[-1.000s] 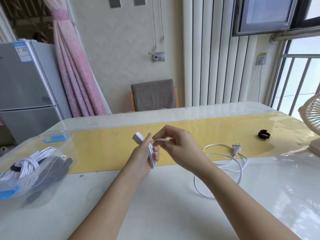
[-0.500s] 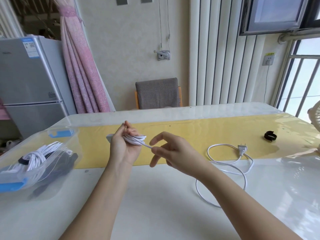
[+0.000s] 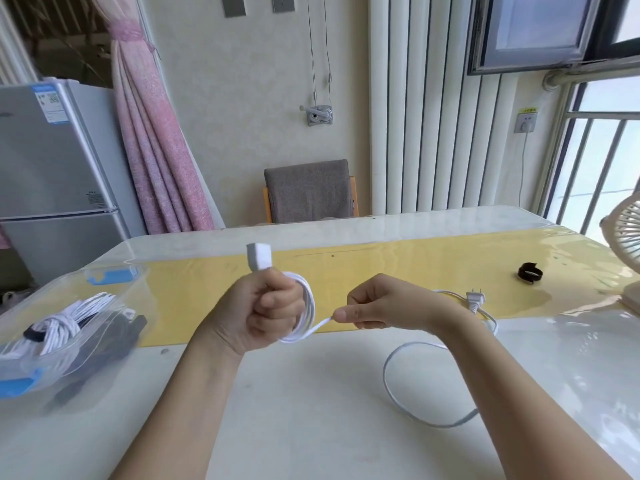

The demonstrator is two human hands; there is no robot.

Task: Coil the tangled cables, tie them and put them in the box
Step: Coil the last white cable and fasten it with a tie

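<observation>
While coiled bundles (image 3: 59, 325) lay in the box (image 3: 110, 274), your left fingers (image 3: 273, 299) clenched a few loops of cable (image 3: 313, 306), your right fingers (image 3: 346, 312) pinched the slack, and the rest lay loose and untied.

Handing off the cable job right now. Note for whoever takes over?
Left hand: grips a few turns of the white cable, socket end sticking up above the fist.
Right hand: fingers pinch the cable just beside the coil.
The rest of the cable lies loose on the table, with its plug at the far end. Black strap sits on the yellow mat, untouched.
Done: a tied white bundle is in the clear box.
Left: finish coiling, tie, box it.
</observation>
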